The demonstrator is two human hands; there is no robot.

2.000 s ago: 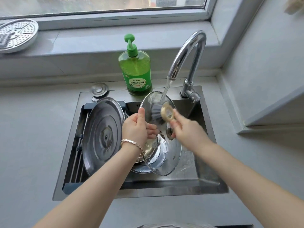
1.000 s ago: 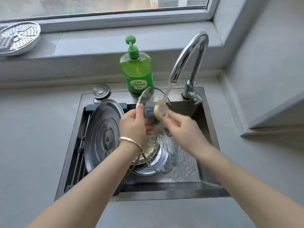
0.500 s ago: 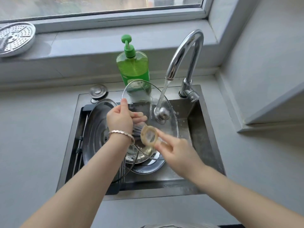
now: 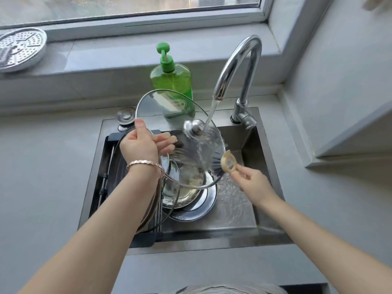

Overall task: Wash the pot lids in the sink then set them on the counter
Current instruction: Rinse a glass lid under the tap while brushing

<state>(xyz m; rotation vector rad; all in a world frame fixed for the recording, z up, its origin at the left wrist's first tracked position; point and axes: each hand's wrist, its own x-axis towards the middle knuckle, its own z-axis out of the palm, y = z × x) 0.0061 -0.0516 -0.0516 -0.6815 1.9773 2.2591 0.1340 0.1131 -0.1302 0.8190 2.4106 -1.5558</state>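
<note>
I see the round glass pot lid with the steel rim (image 4: 191, 149) held tilted above the steel sink (image 4: 263, 166), its steel knob (image 4: 196, 126) facing me and taking the stream from the chrome gooseneck faucet (image 4: 237, 66). My operator's left hand (image 4: 140, 145) pinches the rim at the lid's nine o'clock, thumb up and fingers stretched along the glass. The right hand (image 4: 251, 180) grips the dark-bristled dish brush with a tan ring handle (image 4: 228, 164), which touches the lid at four o'clock. One glass lid and one brush are in hand. Steel pieces (image 4: 186, 200) lie stacked below; I cannot count them. One green pump bottle (image 4: 171, 79) stands at the sink's twelve o'clock, one perforated steel plate (image 4: 21, 49) at ten.
</note>
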